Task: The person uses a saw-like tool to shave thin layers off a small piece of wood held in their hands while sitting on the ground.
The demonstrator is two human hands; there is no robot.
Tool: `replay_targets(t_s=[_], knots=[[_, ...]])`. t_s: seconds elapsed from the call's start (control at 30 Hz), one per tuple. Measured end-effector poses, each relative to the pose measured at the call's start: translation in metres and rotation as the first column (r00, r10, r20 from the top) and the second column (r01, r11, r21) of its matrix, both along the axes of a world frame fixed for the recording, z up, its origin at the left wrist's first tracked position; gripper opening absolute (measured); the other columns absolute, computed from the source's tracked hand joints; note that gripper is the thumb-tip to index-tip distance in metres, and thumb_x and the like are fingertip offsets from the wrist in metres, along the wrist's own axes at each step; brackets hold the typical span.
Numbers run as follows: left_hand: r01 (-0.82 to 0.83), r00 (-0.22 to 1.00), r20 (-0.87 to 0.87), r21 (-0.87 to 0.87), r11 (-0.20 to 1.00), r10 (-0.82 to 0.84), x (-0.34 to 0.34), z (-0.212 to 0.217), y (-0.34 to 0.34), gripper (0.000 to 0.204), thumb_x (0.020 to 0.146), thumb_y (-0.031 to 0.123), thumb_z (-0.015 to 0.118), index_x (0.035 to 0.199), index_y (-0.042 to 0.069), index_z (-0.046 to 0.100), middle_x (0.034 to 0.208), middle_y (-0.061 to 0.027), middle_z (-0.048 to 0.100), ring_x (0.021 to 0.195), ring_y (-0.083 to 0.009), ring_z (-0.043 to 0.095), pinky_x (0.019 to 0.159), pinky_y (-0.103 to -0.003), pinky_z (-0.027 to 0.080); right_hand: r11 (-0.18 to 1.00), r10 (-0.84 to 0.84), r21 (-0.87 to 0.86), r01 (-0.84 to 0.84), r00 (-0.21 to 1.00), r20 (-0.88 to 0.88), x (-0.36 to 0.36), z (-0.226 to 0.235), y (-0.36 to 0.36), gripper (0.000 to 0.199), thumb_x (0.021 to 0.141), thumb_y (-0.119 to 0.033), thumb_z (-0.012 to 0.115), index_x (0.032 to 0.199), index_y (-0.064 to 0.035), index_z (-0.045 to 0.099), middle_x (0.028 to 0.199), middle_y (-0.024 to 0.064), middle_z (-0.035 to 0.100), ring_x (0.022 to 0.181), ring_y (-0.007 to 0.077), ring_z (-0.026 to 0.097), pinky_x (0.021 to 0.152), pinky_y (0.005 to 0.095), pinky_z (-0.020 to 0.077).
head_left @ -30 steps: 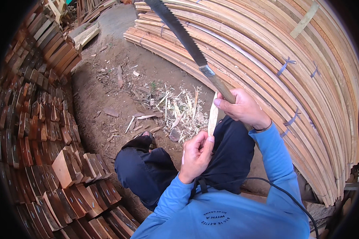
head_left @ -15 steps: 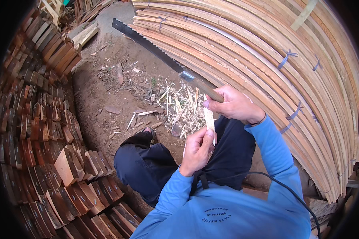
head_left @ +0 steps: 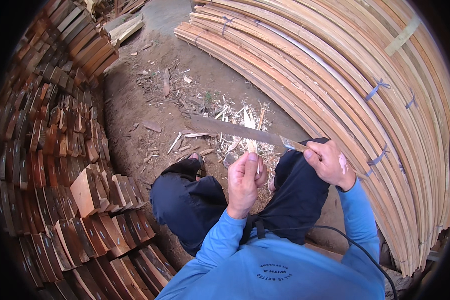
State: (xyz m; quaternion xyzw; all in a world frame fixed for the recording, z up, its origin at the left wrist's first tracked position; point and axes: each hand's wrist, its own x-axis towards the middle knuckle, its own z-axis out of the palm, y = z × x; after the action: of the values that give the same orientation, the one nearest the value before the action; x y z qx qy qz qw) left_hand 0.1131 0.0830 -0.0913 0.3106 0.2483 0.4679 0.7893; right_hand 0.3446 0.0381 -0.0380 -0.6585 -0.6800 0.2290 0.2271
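Observation:
My right hand (head_left: 330, 162) is closed around the wooden handle of a handsaw (head_left: 235, 130). Its long dark blade points left and lies across a thin, pale wood strip (head_left: 251, 145). The strip is pinched upright in my left hand (head_left: 243, 184), thumb on the near face. Part of it passes out of sight behind the blade, and its lower end is hidden by my fingers. The blade crosses just above my left fingertips; whether it touches the strip is hard to tell.
Long bundled wooden strips (head_left: 305, 65) lie curving along the right, tied with blue bands (head_left: 376, 89). Stacked short timber blocks (head_left: 87, 192) fill the left side. Wood shavings (head_left: 220, 112) litter the dirt floor between. A black cable (head_left: 345, 234) crosses my lap.
The saw has swung down from pointing up and left to lying nearly level across the strip. My right hand has moved right and lower; my left hand still grips the strip.

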Motion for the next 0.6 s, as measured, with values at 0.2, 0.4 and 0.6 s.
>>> replay_targets(t_s=[0.2,0.4,0.6], knots=[[0.060,0.984,0.174,-0.065,0.996,-0.048,-0.006,-0.003,0.004,0.033,0.108,0.021,0.045,0.077,0.008,0.045,0.061,0.0051,0.028,0.049,-0.0057,0.025,0.047,-0.025,0.020,1.000,0.018,0.003,-0.018,0.998,0.061,0.002,0.002,-0.014,0.051,0.097,-0.041,0.064,0.068,-0.0016,0.051,0.052,0.0211,0.041,0.049,0.0408,0.047,0.048,0.0448,0.0369],[0.079,0.963,0.267,-0.161,0.984,-0.034,-0.009,0.009,0.004,0.032,0.108,0.020,0.044,0.078,0.007,0.047,0.061,0.0057,0.029,0.049,-0.0049,0.025,0.047,-0.024,0.020,1.000,0.020,-0.010,-0.019,0.994,0.104,0.001,-0.001,-0.014,0.049,0.096,-0.041,0.065,0.069,-0.0020,0.053,0.052,0.0213,0.043,0.050,0.0416,0.049,0.050,0.0462,0.0381],[0.146,0.932,0.356,-0.206,0.968,-0.064,-0.016,0.018,0.004,0.037,0.110,0.029,0.043,0.081,0.006,0.047,0.061,0.0054,0.029,0.048,-0.0039,0.025,0.046,-0.023,0.020,0.994,-0.099,0.074,0.085,0.972,0.213,0.005,-0.011,0.001,0.051,0.098,-0.043,0.062,0.069,-0.0013,0.056,0.055,0.0232,0.046,0.052,0.0440,0.050,0.052,0.0481,0.0387]])
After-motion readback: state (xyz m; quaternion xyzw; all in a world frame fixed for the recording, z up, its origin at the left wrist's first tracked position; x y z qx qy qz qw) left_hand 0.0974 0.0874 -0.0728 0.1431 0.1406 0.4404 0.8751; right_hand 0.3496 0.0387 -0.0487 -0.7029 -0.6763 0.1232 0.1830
